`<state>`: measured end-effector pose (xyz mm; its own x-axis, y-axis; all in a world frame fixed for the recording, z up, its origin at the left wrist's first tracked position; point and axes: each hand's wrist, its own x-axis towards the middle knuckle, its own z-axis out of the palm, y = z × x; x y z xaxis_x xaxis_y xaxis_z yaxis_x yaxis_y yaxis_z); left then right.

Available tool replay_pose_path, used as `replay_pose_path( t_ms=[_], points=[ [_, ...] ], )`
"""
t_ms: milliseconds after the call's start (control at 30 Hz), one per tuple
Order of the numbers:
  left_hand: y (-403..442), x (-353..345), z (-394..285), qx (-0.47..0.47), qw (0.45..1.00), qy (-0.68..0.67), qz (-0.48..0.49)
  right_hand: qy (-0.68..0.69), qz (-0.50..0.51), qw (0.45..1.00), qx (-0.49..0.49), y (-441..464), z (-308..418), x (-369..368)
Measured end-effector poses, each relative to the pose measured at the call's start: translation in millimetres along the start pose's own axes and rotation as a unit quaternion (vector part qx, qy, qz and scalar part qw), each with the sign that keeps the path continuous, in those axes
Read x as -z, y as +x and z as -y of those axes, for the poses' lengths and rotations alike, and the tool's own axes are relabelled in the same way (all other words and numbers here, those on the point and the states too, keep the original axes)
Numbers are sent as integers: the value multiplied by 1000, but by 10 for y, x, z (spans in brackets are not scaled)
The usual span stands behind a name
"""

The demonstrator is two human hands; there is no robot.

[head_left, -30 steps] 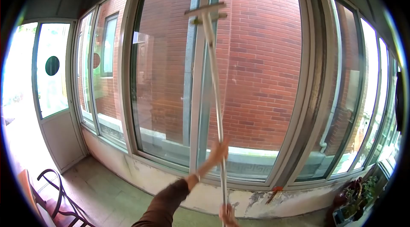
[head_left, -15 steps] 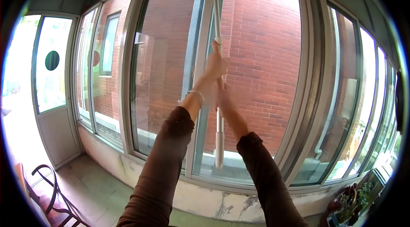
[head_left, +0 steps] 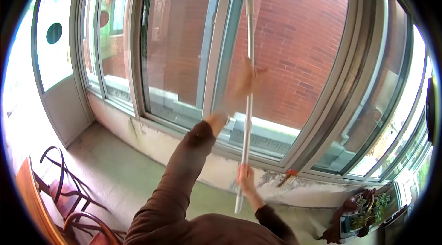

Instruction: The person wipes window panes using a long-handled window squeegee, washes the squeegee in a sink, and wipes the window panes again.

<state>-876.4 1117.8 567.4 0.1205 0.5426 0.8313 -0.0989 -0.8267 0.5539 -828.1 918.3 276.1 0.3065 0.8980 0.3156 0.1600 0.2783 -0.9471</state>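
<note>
A long white pole (head_left: 248, 120) stands nearly upright in front of the window, its top running out of view and its lower end above the floor. Low on the pole, my right hand (head_left: 246, 178) is closed around it near the bottom end. Higher up, my left hand (head_left: 245, 79) is at the pole's middle, smeared by motion. Some of its fingers point to the right past the pole, but whether it grips cannot be made out. Behind the pole is a large sliding window pane (head_left: 294, 56) with a brick wall outside.
The window sill (head_left: 184, 130) and a peeling low wall (head_left: 216, 169) run below the panes. A dark chair (head_left: 69, 194) and a wooden table edge (head_left: 34, 199) are at lower left. Potted plants (head_left: 368, 212) sit at lower right. A white door (head_left: 57, 56) is at far left.
My right hand has moved down the pole to near its lower end. The pole has come lower and slightly right, and my left hand is now apart from the right. The view tilts further down.
</note>
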Motion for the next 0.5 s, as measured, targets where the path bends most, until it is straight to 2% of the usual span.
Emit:
replay_pose_path(
  t_ms=[33,67,100,133,167,200,233,300,333,367,400,433,500],
  points=[
    [127,42,-173,91,993,-70,-11,-1,-13,1000,20,-281,-209,-44],
    [167,46,-229,181,973,-140,-25,18,-18,1000,-12,-516,-606,15],
    [100,-1,-93,207,969,-129,-34,38,-25,998,-45,-749,-1011,76],
    [26,-56,63,231,965,-119,-41,123,-11,985,-117,-962,-1249,182],
    [-49,-112,164,254,960,-108,-47,155,-13,974,-163,-1083,-1309,293],
    [-276,-138,-82,263,955,-112,-81,186,-19,960,-208,-1203,-1367,405],
    [-429,-328,269,265,957,-80,-82,166,-41,958,-229,-1297,-1378,585],
    [-884,-754,878,260,956,-100,-87,87,-32,958,-271,-1496,-1386,1001],
    [-1128,-807,697,289,940,-147,-109,61,-21,955,-288,-1651,-1511,1221],
    [-1365,-859,507,317,919,-194,-134,-5,-65,962,-266,-1838,-1702,1411],
    [-1639,-1031,777,304,929,-160,-135,-72,-105,962,-243,-2057,-1924,1582],
    [-1848,-1033,659,327,916,-191,-131,-138,-142,955,-220,-2240,-1945,1671],
    [-2210,-986,447,419,854,-288,-108,-200,-119,933,-273,-2607,-1831,1883]
  ],
)
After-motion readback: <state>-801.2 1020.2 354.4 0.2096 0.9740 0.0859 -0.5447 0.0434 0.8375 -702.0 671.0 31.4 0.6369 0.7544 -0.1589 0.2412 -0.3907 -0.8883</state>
